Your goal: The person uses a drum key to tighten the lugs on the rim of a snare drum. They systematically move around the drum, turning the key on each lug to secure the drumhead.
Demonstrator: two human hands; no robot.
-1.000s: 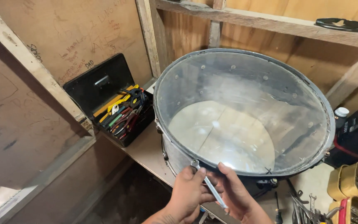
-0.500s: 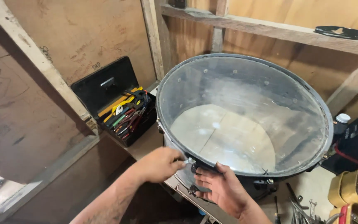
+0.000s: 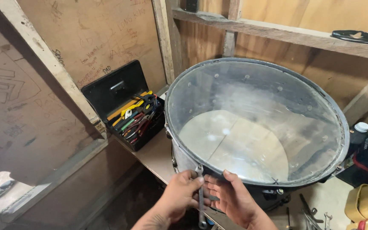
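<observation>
Two hands (image 3: 209,196) hold wrench (image 3: 200,200) at drum (image 3: 256,127), plywood bench (image 3: 154,155).

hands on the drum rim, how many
2. The left hand and the right hand both sit at the drum near rim, gripping a wrench between them.

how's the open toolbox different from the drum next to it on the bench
The toolbox is black, boxy and small; the drum is round, far larger, with a clear head and a metal rim. The toolbox is crammed with coloured hand tools, while the drum's shell looks empty. Nobody touches the toolbox; the left hand and right hand are at the drum's near rim, with a wrench. Both rest on the wooden bench.
</observation>
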